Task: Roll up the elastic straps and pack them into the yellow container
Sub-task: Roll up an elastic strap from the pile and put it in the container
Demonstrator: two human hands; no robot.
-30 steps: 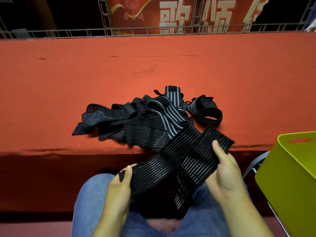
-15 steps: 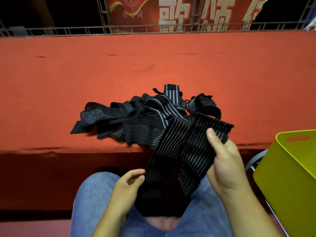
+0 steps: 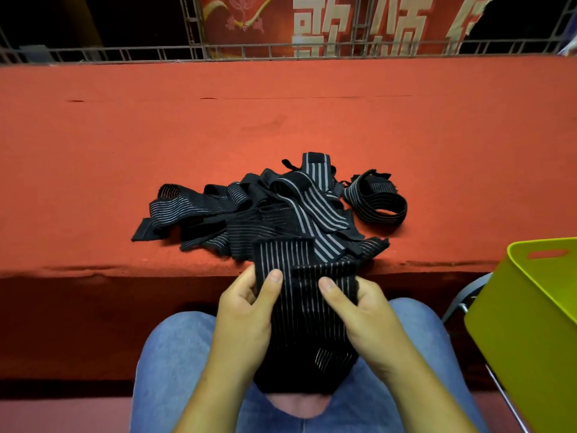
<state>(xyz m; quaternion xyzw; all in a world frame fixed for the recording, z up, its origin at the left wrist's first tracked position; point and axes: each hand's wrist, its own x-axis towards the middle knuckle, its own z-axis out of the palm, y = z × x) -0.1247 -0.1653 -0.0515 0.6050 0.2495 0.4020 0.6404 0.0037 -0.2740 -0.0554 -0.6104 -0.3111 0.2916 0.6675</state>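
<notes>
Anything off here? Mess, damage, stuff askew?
Nothing damaged or spilled. Unrolled straps lie in a tangled heap at the red table's near edge, one looped strap on its right. Left hand and right hand grip another strap.

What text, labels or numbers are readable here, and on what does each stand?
"歌颂": white characters on the red banner.
Third character beside them: cut off, unreadable.
Small marks under the banner's emblem: too blurred.
Straps, yellow container: no text seen.

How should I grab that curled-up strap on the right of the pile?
Probably pinch the near wall of the curled-up strap from above, one finger inside the ring. The band stands on edge with its hollow open upward, right of the pile.
</notes>
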